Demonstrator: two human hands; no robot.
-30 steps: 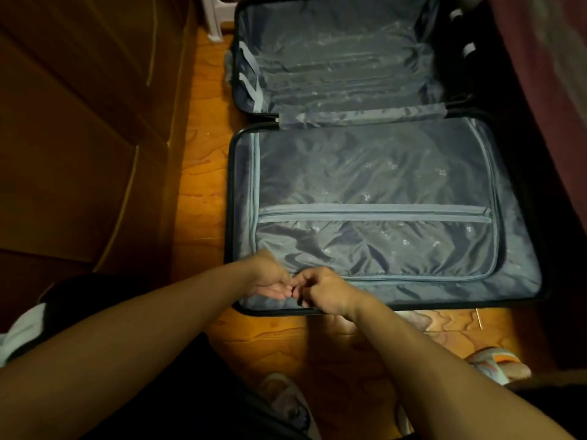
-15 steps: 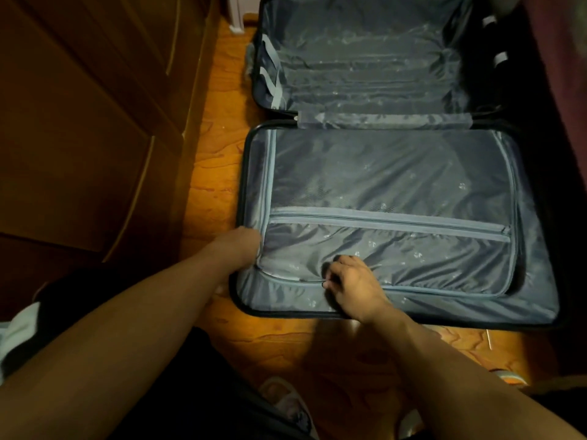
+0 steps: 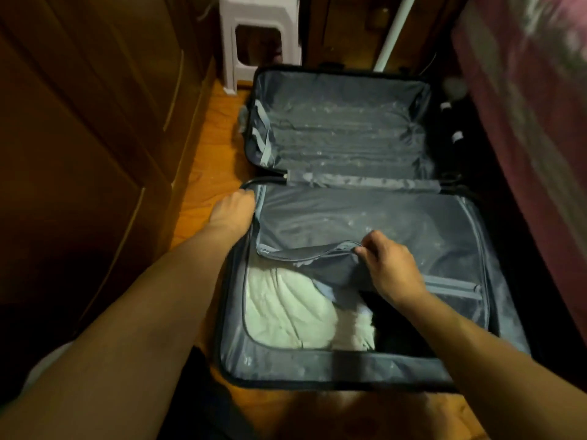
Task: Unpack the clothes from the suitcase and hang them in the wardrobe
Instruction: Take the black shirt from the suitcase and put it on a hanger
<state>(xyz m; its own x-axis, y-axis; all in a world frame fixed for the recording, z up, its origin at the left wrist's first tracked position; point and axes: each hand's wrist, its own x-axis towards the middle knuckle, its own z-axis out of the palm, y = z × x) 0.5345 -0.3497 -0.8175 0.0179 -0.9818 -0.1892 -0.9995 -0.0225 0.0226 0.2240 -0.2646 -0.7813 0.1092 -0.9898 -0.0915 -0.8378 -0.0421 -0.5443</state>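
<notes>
Lying open on the wooden floor [image 3: 206, 173], the suitcase [image 3: 317, 366] shows both halves, though its right rim sinks into shadow beside a bed [image 3: 524, 106] that is blurred and cut off at the frame edge. Under the right hand [image 3: 389, 265] the grey divider flap [image 3: 365, 217] is peeled partway back, and it hides most of the near half. In the gap below that hand lie white clothes [image 3: 286, 312]; a dark item just right of them, beneath the right forearm, is too dim to identify. The right hand pinches the flap's unzipped edge between thumb and curled fingers, lifting it. The left hand [image 3: 233, 212] rests on the suitcase's left rim near the hinge; its fingers bend over the edge, but how tightly they grip I cannot tell. Left of that hand stands the wardrobe [image 3: 79, 154], its doors dark. Beyond the far half, a white stool [image 3: 259, 17] is cropped by the top edge.
</notes>
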